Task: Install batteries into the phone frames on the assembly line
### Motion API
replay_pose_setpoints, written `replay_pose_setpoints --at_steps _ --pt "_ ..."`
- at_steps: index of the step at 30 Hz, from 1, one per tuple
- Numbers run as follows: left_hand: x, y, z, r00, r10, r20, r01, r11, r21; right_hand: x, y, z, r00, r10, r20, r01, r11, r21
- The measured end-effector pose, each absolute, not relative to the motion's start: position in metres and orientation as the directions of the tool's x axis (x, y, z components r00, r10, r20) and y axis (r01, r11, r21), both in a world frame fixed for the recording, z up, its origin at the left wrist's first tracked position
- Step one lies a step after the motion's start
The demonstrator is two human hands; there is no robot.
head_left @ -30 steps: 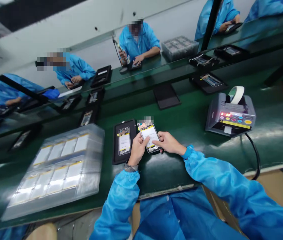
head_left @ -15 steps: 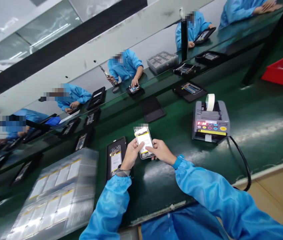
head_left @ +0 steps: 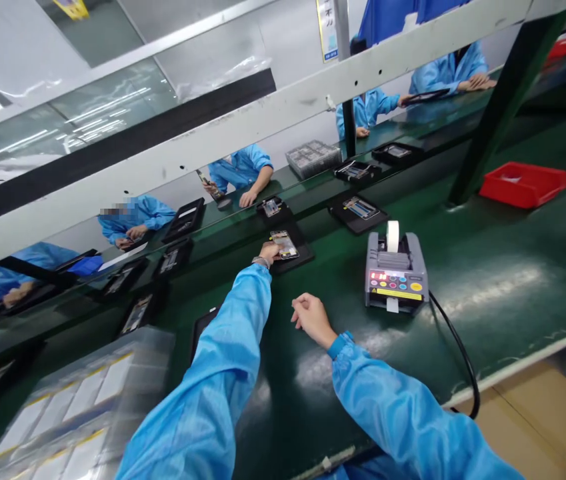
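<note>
Since the earlier frame, we see that the opened phone [head_left: 285, 244] has gone from between both hands out to the flat black tray [head_left: 305, 254], carried by the left hand [head_left: 269, 253], while the right hand [head_left: 313, 319] has let go of it. The left fingers are closed on the phone's near-left edge; the phone lies over the tray, though we cannot tell whether its whole underside touches. The right fingers are loosely curled above the green table [head_left: 493, 320], well apart from the phone, and we cannot tell whether anything is tucked inside them. To the right of that hand we find the tape dispenser [head_left: 396, 270] with its white roll [head_left: 393, 237] on top. Clear plastic trays [head_left: 150, 367] stand left of the left sleeve [head_left: 223, 360].
</note>
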State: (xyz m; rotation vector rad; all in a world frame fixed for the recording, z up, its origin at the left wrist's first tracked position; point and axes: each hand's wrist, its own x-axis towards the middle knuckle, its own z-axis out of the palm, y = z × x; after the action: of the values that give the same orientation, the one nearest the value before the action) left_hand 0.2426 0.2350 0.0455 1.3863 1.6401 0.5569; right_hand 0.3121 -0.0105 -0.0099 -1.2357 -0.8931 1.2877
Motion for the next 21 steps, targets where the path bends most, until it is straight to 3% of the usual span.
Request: replay_pose_setpoints --at_steps 7,12,16,21 --pt "0.231 0.252 0.046 -0.042 0.965 -0.257 0.81 0.183 0.558 0.314 -0.012 -0.007 0.13 0.978 -0.165 -0.147 -0.145 -0.978" --pt "0.195 0.241 0.068 0.033 0.986 -0.165 0.868 0.054 0.494 0.319 -0.011 -0.009 0.135 0.981 -0.141 -0.104 -0.128 -0.986" --pt "0.134 0.212 0.105 0.111 0.983 -0.144 0.892 -0.034 0.451 0.322 -0.013 -0.012 0.157 0.984 -0.083 -0.027 -0.079 -0.996" --pt "0.003 0.145 0.162 0.124 0.991 -0.044 0.927 -0.1 0.361 0.327 -0.006 -0.016 0.275 0.958 0.081 0.231 0.016 -0.973"
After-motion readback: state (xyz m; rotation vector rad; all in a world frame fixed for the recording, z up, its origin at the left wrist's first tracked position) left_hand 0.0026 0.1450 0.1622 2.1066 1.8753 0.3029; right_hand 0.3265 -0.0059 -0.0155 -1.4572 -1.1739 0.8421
